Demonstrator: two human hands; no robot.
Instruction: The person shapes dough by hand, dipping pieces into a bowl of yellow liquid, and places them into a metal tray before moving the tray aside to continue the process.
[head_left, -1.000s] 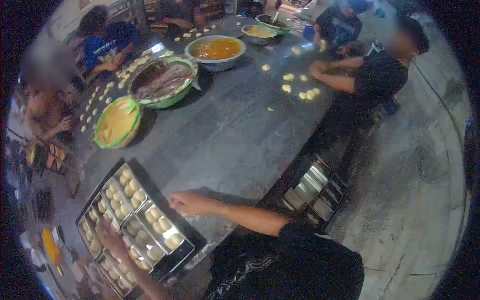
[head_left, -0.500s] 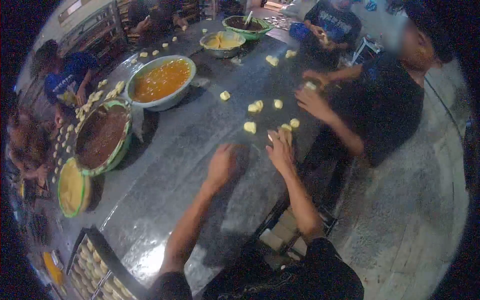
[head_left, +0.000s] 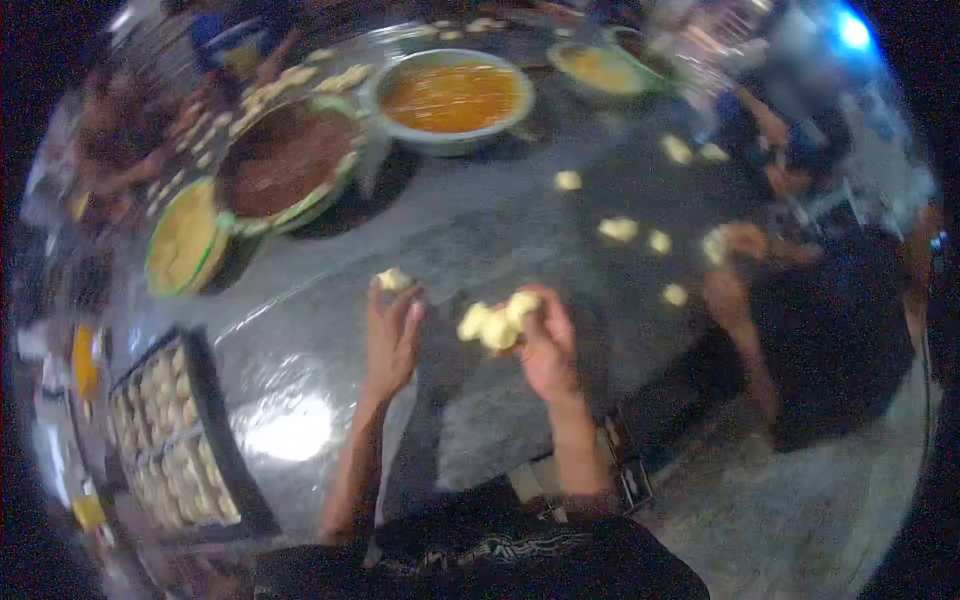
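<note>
— Where are the person's hands?

— Both are out over the grey counter at the centre of the frame. The right hand is closed on a cluster of pale dough pieces, fingers curled round them, lifted just off the surface. The left hand sits just left of it, fingers stretched forward and loosely spread, with one small dough piece at its fingertips; blur hides whether it grips that piece or only touches it.

— What else lies on the counter?

— More loose dough lumps are scattered to the right of centre. Toward the top stands a bowl of orange filling, and to its left a green-rimmed bowl of brown filling. Further left, a smaller green-rimmed bowl with yellow contents.

— And at the lower left?

— A dark tray of tins filled with dough balls, well apart from both hands.

— Anyone else?

— A co-worker's hand at the right works beside the loose lumps, and other people sit along the upper left edge, all blurred.
</note>
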